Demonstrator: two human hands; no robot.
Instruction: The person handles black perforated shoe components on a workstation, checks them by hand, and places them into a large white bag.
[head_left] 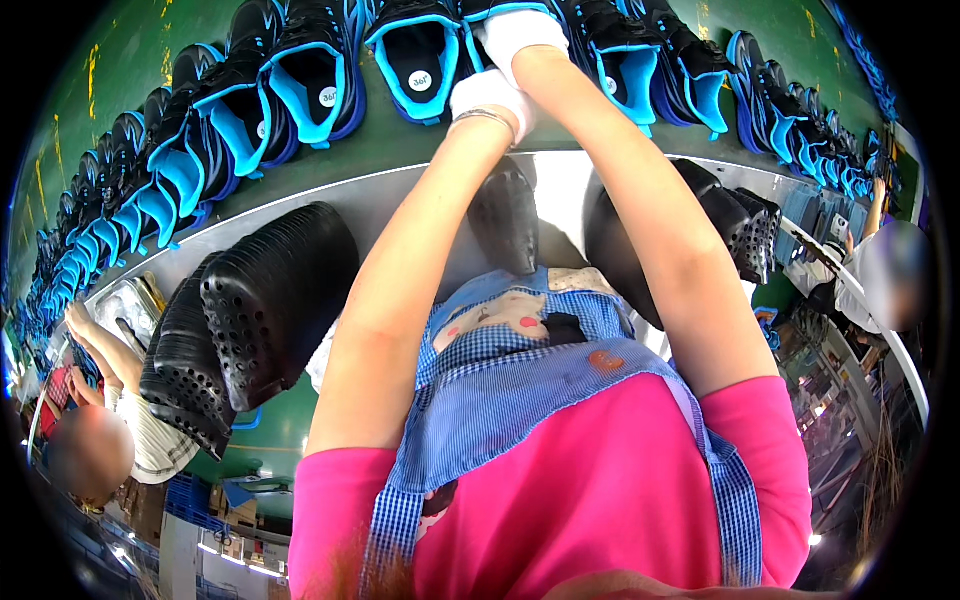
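My left hand [492, 103], in a white glove, is at the heel end of a black and bright-blue sports shoe [490, 6] in the row ahead of me. Its fingers look closed against the shoe, though their tips are hidden. Just beyond it my right hand [524, 38], gloved in white too, lies over the opening of the same shoe; its fingers are out of sight. Directly left stands a matching shoe [415, 70] with a round white label inside. Closer to my apron, a dark perforated insole-like piece [506, 215] rests on the metal ledge.
Long rows of similar shoes [310, 90] line the green surface [110, 75]. Stacks of black perforated insoles stand at my left [285, 300] and right [625, 240], on the shiny metal ledge [400, 180]. Other people sit at far left [150, 440] and far right [865, 280].
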